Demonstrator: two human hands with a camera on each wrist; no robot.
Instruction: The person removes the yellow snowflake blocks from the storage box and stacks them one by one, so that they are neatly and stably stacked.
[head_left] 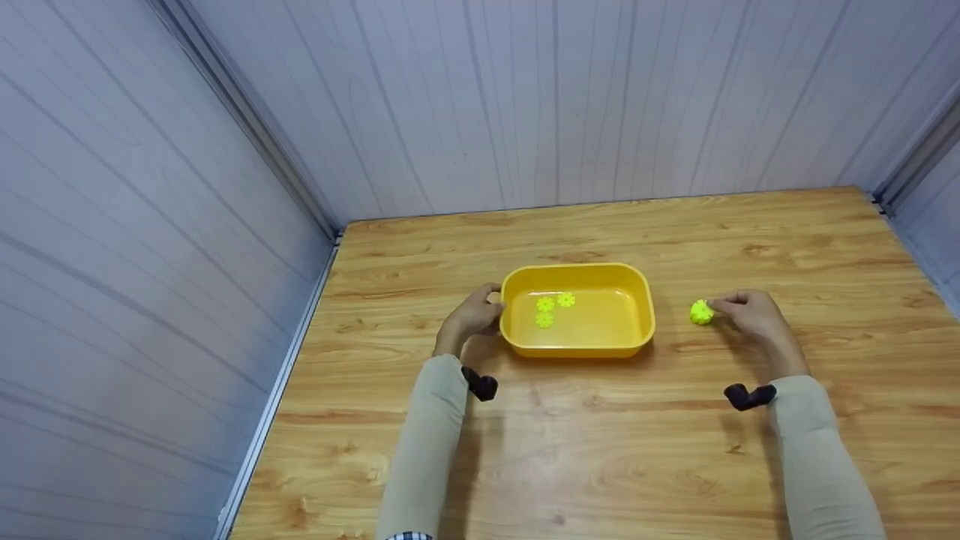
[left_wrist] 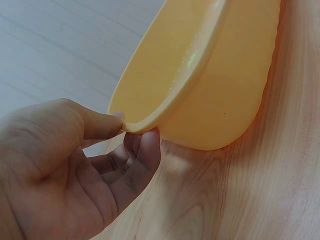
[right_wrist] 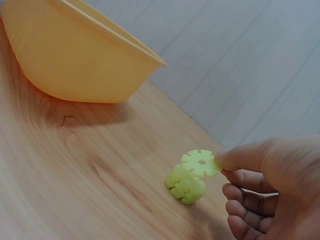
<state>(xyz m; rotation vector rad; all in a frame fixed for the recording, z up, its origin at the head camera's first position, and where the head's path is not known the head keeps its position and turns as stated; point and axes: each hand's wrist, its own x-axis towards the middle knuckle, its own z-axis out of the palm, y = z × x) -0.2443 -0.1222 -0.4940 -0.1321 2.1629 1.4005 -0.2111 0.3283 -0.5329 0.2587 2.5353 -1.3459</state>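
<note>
The desk (head_left: 570,465) bears a yellow tub (head_left: 604,322), its left rim clamped between the fingers of the left hand (head_left: 474,313). Right of the tub lie the right hand (head_left: 757,319), a yellow-green stack (right_wrist: 185,185), and, pinched in that hand's fingers just beside the stack, a notched disc (right_wrist: 191,162); three similar discs (head_left: 544,320) lie inside the tub.

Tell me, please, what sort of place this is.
Probably a partitioned work booth: pale panelled walls stand on three sides of a wood-grain surface, where a yellow basin sits.
</note>
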